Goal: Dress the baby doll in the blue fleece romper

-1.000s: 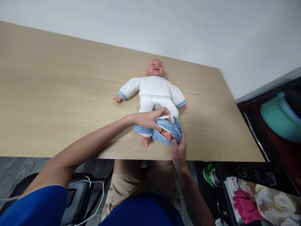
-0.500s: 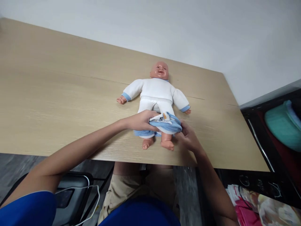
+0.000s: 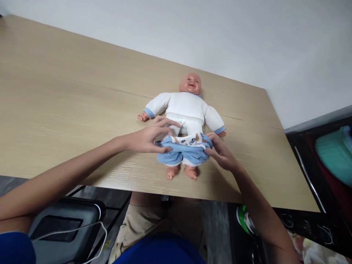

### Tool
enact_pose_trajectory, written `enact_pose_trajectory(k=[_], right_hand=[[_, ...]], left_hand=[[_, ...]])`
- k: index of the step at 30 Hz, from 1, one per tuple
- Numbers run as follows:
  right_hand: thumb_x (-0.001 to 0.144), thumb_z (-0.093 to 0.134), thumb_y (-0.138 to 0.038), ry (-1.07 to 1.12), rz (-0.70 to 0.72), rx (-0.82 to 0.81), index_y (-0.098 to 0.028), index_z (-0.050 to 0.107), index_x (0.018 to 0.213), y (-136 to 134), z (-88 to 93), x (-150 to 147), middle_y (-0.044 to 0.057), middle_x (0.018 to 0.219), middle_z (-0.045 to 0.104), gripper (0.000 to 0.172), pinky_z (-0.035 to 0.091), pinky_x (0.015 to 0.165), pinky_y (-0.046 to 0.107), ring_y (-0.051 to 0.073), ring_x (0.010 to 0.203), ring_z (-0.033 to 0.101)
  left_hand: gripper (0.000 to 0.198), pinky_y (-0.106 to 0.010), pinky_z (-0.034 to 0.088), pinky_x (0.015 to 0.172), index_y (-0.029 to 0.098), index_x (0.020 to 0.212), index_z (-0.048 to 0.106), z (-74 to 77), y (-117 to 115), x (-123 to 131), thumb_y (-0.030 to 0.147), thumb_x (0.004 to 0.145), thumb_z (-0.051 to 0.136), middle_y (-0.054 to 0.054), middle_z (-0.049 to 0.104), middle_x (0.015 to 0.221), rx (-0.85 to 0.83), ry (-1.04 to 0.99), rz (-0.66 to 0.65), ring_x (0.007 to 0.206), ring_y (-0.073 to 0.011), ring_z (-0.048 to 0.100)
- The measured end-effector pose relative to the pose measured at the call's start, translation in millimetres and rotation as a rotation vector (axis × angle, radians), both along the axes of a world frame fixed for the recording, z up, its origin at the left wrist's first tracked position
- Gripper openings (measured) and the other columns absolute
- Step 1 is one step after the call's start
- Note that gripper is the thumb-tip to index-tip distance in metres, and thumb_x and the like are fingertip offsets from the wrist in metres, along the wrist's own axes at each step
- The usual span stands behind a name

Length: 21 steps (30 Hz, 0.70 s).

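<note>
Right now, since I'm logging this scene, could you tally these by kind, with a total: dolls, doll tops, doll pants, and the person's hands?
Doll: 1
White top: 1
Blue pants: 1
Hands: 2, left hand and right hand
Total: 5

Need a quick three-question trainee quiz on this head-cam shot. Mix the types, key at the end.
1. True or false: the left hand and the right hand both touch the blue shorts.

2. How does the doll lie on the table?
A) face down
B) on its back
C) on its side

3. Fill in: the white panel at the front of the shorts shows a pair of printed ____.

Key: 1. True. 2. B. 3. Eyes.
</note>
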State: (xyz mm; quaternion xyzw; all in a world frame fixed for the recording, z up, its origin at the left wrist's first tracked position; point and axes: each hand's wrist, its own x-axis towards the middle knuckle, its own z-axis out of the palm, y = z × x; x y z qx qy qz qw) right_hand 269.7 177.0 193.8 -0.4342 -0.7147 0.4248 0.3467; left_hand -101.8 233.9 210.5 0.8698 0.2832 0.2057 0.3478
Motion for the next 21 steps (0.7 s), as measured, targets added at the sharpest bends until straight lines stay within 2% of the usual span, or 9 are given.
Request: enact_pose_trajectory(k=[2,4,6,7,10,13,16,19,21], right_hand=[[0.102,0.085,-0.073,0.104,-0.046,-0.094,-0.028,0.071,0.106,17,-5.5,-5,0.0,0.096,0.066,0.047,0.057,0.087,0.038,0.023,0.09,0.06],[0.098,0.086,-0.081,0.176,-0.117,-0.159,-0.028,0.07,0.104,33,-13.8,-11,-0.003,0.089,0.061,0.055,0.054,0.08,0.034,0.021,0.084,0.056],[0.092,0.089,-0.085,0.219,-0.161,-0.198,-0.028,0.07,0.102,45,-24.8,-16,-0.004,0.09,0.063,0.061,0.055,0.081,0.032,0.02,0.086,0.057],[0.09,0.091,-0.086,0.233,-0.173,-0.214,-0.028,0.07,0.102,48,-30.9,-17,-0.004,0.092,0.065,0.062,0.056,0.083,0.033,0.02,0.087,0.059],[0.089,0.091,-0.085,0.268,-0.224,-0.26,-0.028,0.074,0.104,47,-47.2,-21,-0.001,0.097,0.071,0.062,0.062,0.088,0.036,0.022,0.092,0.066],[0.092,0.089,-0.086,0.32,-0.28,-0.31,-0.029,0.078,0.111,35,-54.3,-24,0.003,0.107,0.078,0.06,0.067,0.092,0.041,0.026,0.1,0.073],[0.095,0.088,-0.083,0.336,-0.29,-0.333,-0.03,0.079,0.117,27,-52.2,-27,0.004,0.115,0.081,0.057,0.069,0.094,0.043,0.027,0.103,0.075],[0.096,0.087,-0.084,0.269,-0.248,-0.311,-0.03,0.078,0.111,28,-47.3,-25,0.003,0.106,0.078,0.057,0.068,0.086,0.041,0.025,0.093,0.07],[0.096,0.085,-0.087,0.21,-0.195,-0.282,-0.03,0.078,0.106,30,-43.6,-22,0.002,0.098,0.074,0.059,0.065,0.08,0.04,0.024,0.087,0.066]], left_hand=[[0.035,-0.058,0.047,0.132,0.024,0.111,0.08,-7.8,9,4,0.057,0.101,0.086,-0.013,0.078,0.157,-0.149,-0.118,0.051,0.147,-0.0383,0.064],[0.04,-0.045,0.058,0.106,0.022,0.107,0.075,-21.1,18,12,0.059,0.098,0.086,-0.01,0.081,0.122,-0.331,-0.267,0.181,0.116,-0.0292,0.072],[0.048,-0.035,0.052,0.084,0.021,0.101,0.07,-35.8,25,17,0.064,0.092,0.09,-0.003,0.069,0.096,-0.461,-0.399,0.324,0.09,-0.0211,0.064],[0.05,-0.033,0.047,0.079,0.021,0.097,0.068,-42.0,27,19,0.065,0.09,0.091,0.0,0.063,0.09,-0.491,-0.437,0.366,0.085,-0.0188,0.059],[0.054,-0.033,0.042,0.076,0.022,0.095,0.063,-51.8,24,18,0.067,0.09,0.093,0.001,0.056,0.088,-0.502,-0.459,0.392,0.082,-0.0177,0.054],[0.051,-0.034,0.044,0.078,0.023,0.099,0.064,-50.6,14,14,0.066,0.094,0.091,0.001,0.057,0.091,-0.482,-0.425,0.343,0.085,-0.0192,0.055],[0.049,-0.034,0.045,0.076,0.023,0.101,0.065,-47.7,11,11,0.067,0.1,0.086,0.001,0.057,0.09,-0.501,-0.396,0.309,0.083,-0.0194,0.054],[0.05,-0.033,0.044,0.073,0.023,0.105,0.065,-46.8,15,9,0.07,0.102,0.082,0.0,0.059,0.09,-0.524,-0.372,0.343,0.08,-0.0187,0.054],[0.051,-0.033,0.046,0.076,0.023,0.108,0.067,-45.7,20,5,0.071,0.103,0.081,-0.001,0.061,0.094,-0.473,-0.344,0.368,0.083,-0.0193,0.056]])
